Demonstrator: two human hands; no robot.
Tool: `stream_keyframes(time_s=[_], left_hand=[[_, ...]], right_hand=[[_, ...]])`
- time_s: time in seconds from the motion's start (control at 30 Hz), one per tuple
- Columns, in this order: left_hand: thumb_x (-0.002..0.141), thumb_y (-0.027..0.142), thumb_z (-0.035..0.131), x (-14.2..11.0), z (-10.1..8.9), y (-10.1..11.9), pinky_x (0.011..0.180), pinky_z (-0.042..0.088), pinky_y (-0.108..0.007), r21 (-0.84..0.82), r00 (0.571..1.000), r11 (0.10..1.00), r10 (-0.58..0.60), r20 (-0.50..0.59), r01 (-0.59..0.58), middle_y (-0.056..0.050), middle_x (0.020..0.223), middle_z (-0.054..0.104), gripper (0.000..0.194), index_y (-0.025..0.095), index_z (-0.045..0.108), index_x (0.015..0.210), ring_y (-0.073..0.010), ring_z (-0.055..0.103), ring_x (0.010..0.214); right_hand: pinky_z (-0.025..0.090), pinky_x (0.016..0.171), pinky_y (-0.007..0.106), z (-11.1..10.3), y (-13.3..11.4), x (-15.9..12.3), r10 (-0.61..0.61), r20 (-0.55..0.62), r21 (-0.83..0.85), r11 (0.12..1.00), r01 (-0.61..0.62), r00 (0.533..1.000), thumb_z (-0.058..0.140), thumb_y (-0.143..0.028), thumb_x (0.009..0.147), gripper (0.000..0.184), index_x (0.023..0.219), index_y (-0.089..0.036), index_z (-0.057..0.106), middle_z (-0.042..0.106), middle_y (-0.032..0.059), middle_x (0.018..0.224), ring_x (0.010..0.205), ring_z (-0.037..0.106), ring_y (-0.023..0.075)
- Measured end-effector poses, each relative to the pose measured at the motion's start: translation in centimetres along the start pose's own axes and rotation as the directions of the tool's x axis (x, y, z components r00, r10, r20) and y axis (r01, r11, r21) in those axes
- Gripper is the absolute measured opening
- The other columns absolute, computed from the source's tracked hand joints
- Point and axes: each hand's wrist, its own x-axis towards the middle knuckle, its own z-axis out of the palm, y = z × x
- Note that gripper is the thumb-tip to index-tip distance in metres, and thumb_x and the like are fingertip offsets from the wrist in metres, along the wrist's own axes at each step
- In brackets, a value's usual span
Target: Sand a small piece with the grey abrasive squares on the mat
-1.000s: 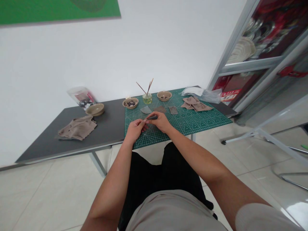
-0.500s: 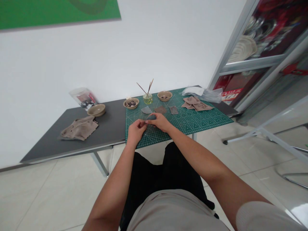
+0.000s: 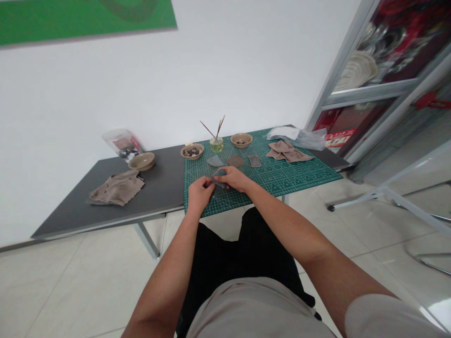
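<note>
My right hand [image 3: 237,178] is closed on a small blue-grey piece [image 3: 220,172] that looks like a folded sheet. Against it, my left hand [image 3: 200,193] has its fingers pinched together; whatever they hold is too small and hidden to name. Both hands are close together over the front left of a green cutting mat [image 3: 282,176]. Just beyond them lie a light grey sheet [image 3: 215,161], a brown sheet [image 3: 235,161] and a grey-brown sheet [image 3: 254,161].
Behind the sheets stand a bowl of dark pieces [image 3: 192,151], a glass jar with thin sticks [image 3: 216,144] and another bowl [image 3: 241,140]. A brown cloth [image 3: 287,152] and plastic bag [image 3: 299,136] lie right. Leftward are a cloth [image 3: 118,188], bowl [image 3: 141,162] and clear container [image 3: 121,143].
The blue-grey piece has shifted in my right fingers and more of it shows beneath them. My left hand stays in nearly the same place.
</note>
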Motion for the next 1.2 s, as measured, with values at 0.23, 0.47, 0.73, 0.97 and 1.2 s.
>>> stream_keyframes(time_s=[0.23,0.47,0.73,0.97,1.2], left_hand=[[0.074,0.024,0.063,0.2,-0.14,-0.21,0.06,0.036,-0.026,-0.013,1.0,1.0,-0.013,0.023,0.013,0.003,0.06,0.058,0.011,0.021,0.064,0.064,-0.0134,0.051,0.059],[0.073,0.025,0.066,0.04,-0.33,-0.18,0.06,0.038,-0.025,-0.074,0.999,0.997,-0.02,0.05,0.023,0.003,0.061,0.06,0.009,0.02,0.066,0.065,-0.0123,0.052,0.059],[0.073,0.024,0.065,0.07,-0.03,-0.49,0.06,0.036,-0.025,-0.016,0.999,1.0,0.017,0.043,-0.017,0.004,0.059,0.056,0.014,0.019,0.06,0.061,-0.0115,0.051,0.059],[0.073,0.027,0.067,0.07,-0.4,-0.04,0.06,0.039,-0.024,-0.096,0.996,0.995,-0.032,0.078,0.039,0.004,0.063,0.062,0.01,0.019,0.065,0.068,-0.0115,0.053,0.059],[0.072,0.022,0.066,-0.04,-0.07,-0.24,0.06,0.036,-0.025,-0.004,0.998,1.0,0.024,0.06,-0.024,0.005,0.058,0.055,0.01,0.019,0.061,0.063,-0.0114,0.05,0.059]], right_hand=[[0.039,0.038,0.019,0.03,-0.34,-0.16,0.028,0.04,-0.011,1.0,-0.028,0.999,0.086,-0.044,0.064,0.044,0.094,-0.015,0.072,0.062,-0.0029,0.059,0.048,0.052,0.0088],[0.032,0.035,0.019,-0.14,-0.54,-0.5,0.031,0.006,-0.011,0.999,-0.031,1.0,0.086,-0.046,0.061,0.045,0.088,-0.012,0.073,0.059,-0.0038,0.053,0.043,0.046,0.0078],[0.03,0.035,0.019,-0.1,-0.36,-0.44,0.023,-0.01,-0.053,0.998,-0.024,1.0,0.086,-0.044,0.061,0.042,0.085,-0.013,0.07,0.056,-0.0054,0.053,0.041,0.042,0.0062],[0.03,0.041,0.02,-0.06,-0.63,-0.75,0.029,-0.02,0.073,0.997,-0.027,0.999,0.09,-0.048,0.052,0.049,0.076,-0.015,0.064,0.054,-0.0058,0.054,0.046,0.044,0.0069],[0.031,0.043,0.021,0.18,-0.44,-0.73,-0.021,-0.034,-0.051,0.999,0.02,0.999,0.089,-0.043,0.055,0.044,0.071,-0.018,0.056,0.052,-0.0072,0.053,0.046,0.044,0.0075]])
